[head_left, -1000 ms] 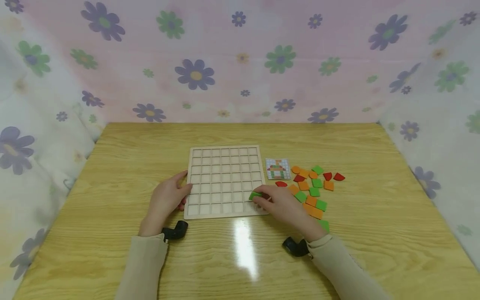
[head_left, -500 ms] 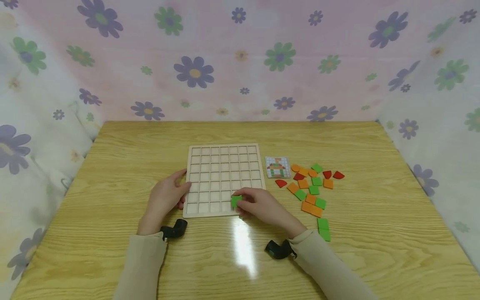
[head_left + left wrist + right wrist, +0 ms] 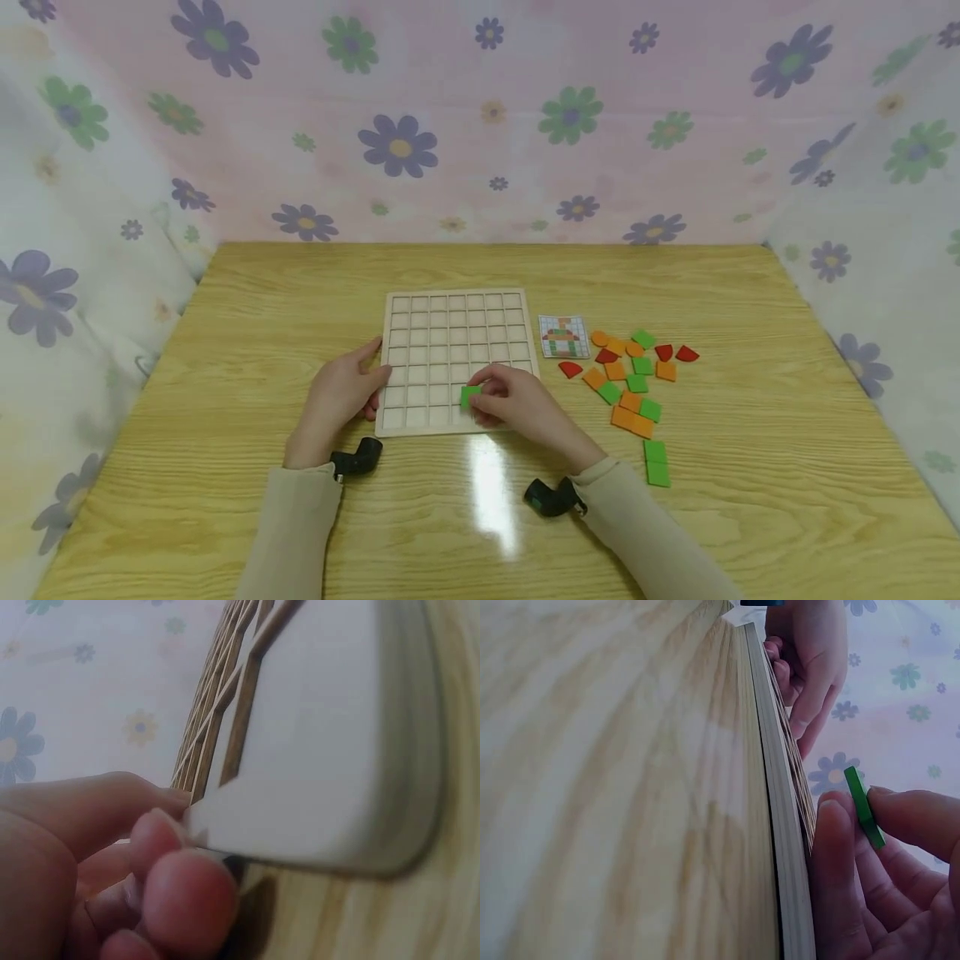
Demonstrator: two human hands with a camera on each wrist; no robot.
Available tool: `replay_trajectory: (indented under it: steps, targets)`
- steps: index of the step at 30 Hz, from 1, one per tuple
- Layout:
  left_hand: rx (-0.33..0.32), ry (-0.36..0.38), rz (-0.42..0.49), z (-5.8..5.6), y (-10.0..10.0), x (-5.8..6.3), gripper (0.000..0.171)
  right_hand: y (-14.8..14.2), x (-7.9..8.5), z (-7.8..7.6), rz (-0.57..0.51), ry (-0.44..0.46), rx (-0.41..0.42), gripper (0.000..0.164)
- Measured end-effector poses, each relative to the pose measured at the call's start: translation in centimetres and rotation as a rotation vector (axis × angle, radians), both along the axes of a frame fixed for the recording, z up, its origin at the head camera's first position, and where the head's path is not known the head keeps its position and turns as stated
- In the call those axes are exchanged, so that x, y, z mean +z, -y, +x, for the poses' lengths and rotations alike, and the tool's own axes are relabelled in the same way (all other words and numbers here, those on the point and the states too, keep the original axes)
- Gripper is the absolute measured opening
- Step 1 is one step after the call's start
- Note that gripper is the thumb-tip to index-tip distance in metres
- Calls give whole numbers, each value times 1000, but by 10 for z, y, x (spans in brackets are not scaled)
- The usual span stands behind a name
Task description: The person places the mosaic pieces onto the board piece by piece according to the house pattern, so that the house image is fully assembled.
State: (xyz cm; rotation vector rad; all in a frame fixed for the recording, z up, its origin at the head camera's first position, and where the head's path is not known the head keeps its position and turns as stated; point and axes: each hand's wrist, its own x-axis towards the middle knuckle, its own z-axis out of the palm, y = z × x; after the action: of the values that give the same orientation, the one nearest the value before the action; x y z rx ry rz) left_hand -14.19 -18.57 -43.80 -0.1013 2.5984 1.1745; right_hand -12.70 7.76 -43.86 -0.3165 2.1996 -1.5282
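A pale wooden grid board (image 3: pixel 438 354) with square cells lies mid-table in the head view. My left hand (image 3: pixel 341 400) holds its left edge, thumb on the rim and the other fingers curled beside and below it; the left wrist view shows these fingertips (image 3: pixel 187 900) close to the board's corner. Over the board's lower right part, my right hand (image 3: pixel 517 404) pinches a green square tile (image 3: pixel 469 394) between thumb and fingers. In the right wrist view that tile (image 3: pixel 864 808) stands tilted, edge toward the camera. The board's lower right corner is hidden behind the right hand.
To the board's right lies a small pattern card (image 3: pixel 564 337). Beyond it are several loose orange, green and red pieces, such as an orange tile (image 3: pixel 632 421), a red quarter-round piece (image 3: pixel 571 369) and green tiles (image 3: pixel 656 463). Black wrist devices (image 3: pixel 551 497) jut out below the hands.
My right hand has moved left across the board with the green tile, mostly in the first half second, and the tile now faces the camera more. The left hand stays at the board's edge.
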Motion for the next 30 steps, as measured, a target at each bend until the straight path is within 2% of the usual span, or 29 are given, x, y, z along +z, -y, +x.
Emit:
replay_trajectory:
  steps: [3, 10, 18, 22, 27, 30]
  targets:
    - [11, 2, 0, 1, 0, -3, 57, 5, -2, -2, -4, 0, -6, 22]
    - [-4, -30, -13, -3, 0, 0, 57, 17, -1, -6, 122, -119, 11, 15]
    - [5, -1, -17, -4, 0, 0, 57, 32, 2, -9, 229, -210, 29, 12]
    - [3, -4, -11, -3, 0, 0, 57, 41, 2, -9, 225, -230, 41, 12]
    - [-5, -15, 3, -3, 2, 0, 57, 53, 3, -9, 182, -186, 61, 12]
    - [-6, -14, 10, -3, 2, 0, 57, 58, 3, -8, 182, -191, 82, 11]
